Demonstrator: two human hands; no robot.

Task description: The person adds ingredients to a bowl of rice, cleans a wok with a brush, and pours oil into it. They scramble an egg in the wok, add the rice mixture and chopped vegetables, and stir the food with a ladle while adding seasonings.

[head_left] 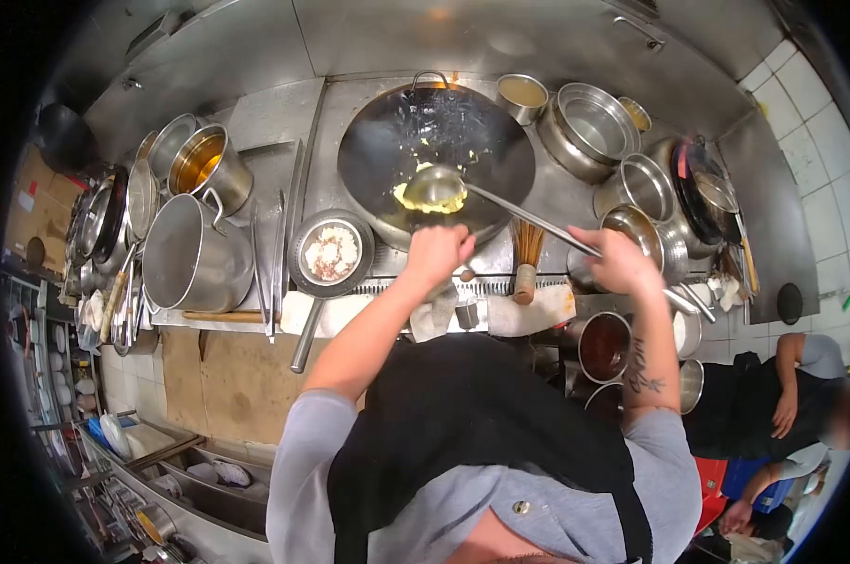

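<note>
A large dark wok [368,150] sits on the stove in front of me. Soft yellow pieces that look like scrambled egg [455,203] lie in its lower middle, with small bits scattered higher up. My right hand [622,263] is wrapped round the long handle of a metal ladle [434,186], whose bowl rests over the egg. At the wok's near rim, my left hand [437,254] is closed in a fist; the near handle is hidden beneath it. A cloth [432,318] hangs just below that hand.
Left of the wok, a long-handled pan [309,324] holds white and pinkish food [332,254]. A bamboo brush [528,249] stands to the right. Metal pots [194,254] and bowls [594,132] crowd both sides. Another person [763,404] is at the lower right.
</note>
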